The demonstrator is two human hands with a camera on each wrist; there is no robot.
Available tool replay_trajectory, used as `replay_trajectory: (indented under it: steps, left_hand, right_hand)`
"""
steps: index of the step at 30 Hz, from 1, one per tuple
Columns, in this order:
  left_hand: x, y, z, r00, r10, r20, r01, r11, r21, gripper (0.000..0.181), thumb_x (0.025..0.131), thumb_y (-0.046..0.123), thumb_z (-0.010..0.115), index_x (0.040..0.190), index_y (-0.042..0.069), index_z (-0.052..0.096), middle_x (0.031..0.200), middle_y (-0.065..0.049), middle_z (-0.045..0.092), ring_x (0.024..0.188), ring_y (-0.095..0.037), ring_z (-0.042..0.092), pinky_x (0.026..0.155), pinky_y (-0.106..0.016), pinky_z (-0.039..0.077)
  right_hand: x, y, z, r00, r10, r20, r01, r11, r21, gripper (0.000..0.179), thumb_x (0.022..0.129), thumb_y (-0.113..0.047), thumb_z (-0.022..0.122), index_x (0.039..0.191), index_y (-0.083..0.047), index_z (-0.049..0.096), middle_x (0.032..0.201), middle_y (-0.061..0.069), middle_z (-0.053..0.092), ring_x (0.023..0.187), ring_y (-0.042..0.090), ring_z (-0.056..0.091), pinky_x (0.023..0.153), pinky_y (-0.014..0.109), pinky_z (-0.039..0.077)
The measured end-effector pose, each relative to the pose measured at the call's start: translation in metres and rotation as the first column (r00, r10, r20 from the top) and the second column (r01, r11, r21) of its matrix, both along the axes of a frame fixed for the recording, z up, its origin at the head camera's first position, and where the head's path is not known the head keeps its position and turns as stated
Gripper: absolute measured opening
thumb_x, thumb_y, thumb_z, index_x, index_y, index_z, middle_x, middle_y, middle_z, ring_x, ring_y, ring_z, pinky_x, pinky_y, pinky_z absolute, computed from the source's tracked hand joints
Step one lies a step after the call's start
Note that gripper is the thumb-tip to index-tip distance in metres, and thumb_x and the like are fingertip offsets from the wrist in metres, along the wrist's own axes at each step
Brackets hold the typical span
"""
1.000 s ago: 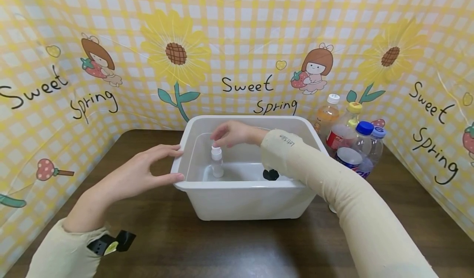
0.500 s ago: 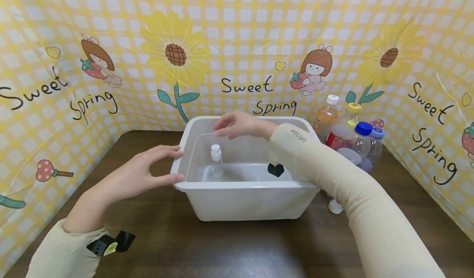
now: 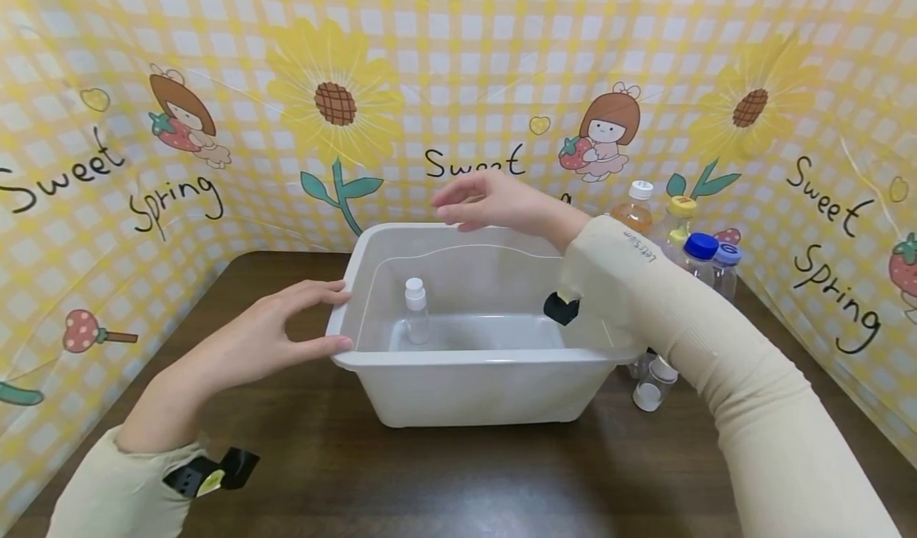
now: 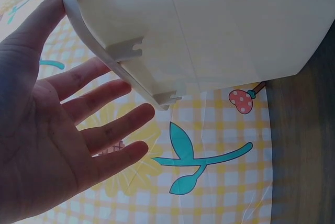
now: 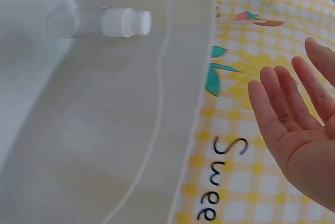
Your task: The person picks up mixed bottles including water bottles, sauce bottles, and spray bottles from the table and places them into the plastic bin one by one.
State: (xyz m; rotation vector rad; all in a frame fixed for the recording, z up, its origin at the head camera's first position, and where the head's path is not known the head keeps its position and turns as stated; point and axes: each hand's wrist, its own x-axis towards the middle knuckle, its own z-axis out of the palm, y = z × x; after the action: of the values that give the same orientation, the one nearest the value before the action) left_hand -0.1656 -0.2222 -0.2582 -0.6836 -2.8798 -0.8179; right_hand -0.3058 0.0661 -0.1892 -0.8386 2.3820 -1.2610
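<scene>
One small clear bottle [image 3: 417, 315] stands upright in the one bin [image 3: 480, 391], long axis vertical, to the right of the left hand [image 3: 251, 335], apparently the nearer, and below the raised, empty right hand [image 3: 505, 204]. Left fingers, loosely extended, touch the rim [image 3: 341, 317]. Right of bin: at least five other bottles [image 3: 700, 247], partly sleeve-hidden.

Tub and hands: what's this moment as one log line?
left hand: touching tub; right hand: above tub, holding nothing; small bottle: upright inside tub; other bottles: right of tub
</scene>
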Motion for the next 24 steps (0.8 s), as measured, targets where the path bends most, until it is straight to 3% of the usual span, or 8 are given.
replay_trajectory:
  steps: [9, 17, 24]
  left_hand:
    - [0.000, -0.001, 0.000, 1.000, 0.002, 0.000, -0.002, 1.000, 0.003, 0.060, 0.082, 0.043, 0.068, 0.131, 0.013, 0.053, 0.140, -0.007, 0.049, 0.131, -0.032, 0.042, 0.100, -0.055, 0.038]
    - [0.001, 0.000, -0.001, 1.000, 0.003, -0.007, -0.003, 1.000, 0.006, 0.060, 0.082, 0.043, 0.069, 0.131, 0.013, 0.053, 0.139, -0.007, 0.050, 0.130, -0.031, 0.043, 0.100, -0.055, 0.039]
    - [0.000, 0.001, 0.000, 1.000, -0.001, -0.010, 0.001, 1.000, 0.006, 0.059, 0.082, 0.043, 0.069, 0.130, 0.014, 0.053, 0.139, -0.006, 0.050, 0.130, -0.031, 0.043, 0.100, -0.054, 0.038]
  right_hand:
    - [0.018, 0.029, 0.016, 0.999, -0.031, -0.007, 0.031, 0.997, -0.068, 0.031, 0.090, -0.020, 0.062, 0.119, -0.009, 0.060, 0.121, 0.006, 0.061, 0.109, 0.022, 0.061, 0.092, 0.031, 0.052]
    - [0.035, 0.062, 0.020, 0.991, -0.114, -0.065, 0.111, 0.993, -0.048, 0.032, 0.088, -0.029, 0.065, 0.116, -0.015, 0.062, 0.116, 0.002, 0.064, 0.103, 0.015, 0.064, 0.092, 0.031, 0.052]
    - [0.048, 0.090, 0.018, 0.979, -0.176, -0.104, 0.172, 0.984, -0.045, 0.033, 0.090, -0.030, 0.062, 0.117, -0.011, 0.060, 0.117, 0.001, 0.063, 0.099, 0.013, 0.066, 0.091, 0.029, 0.052]
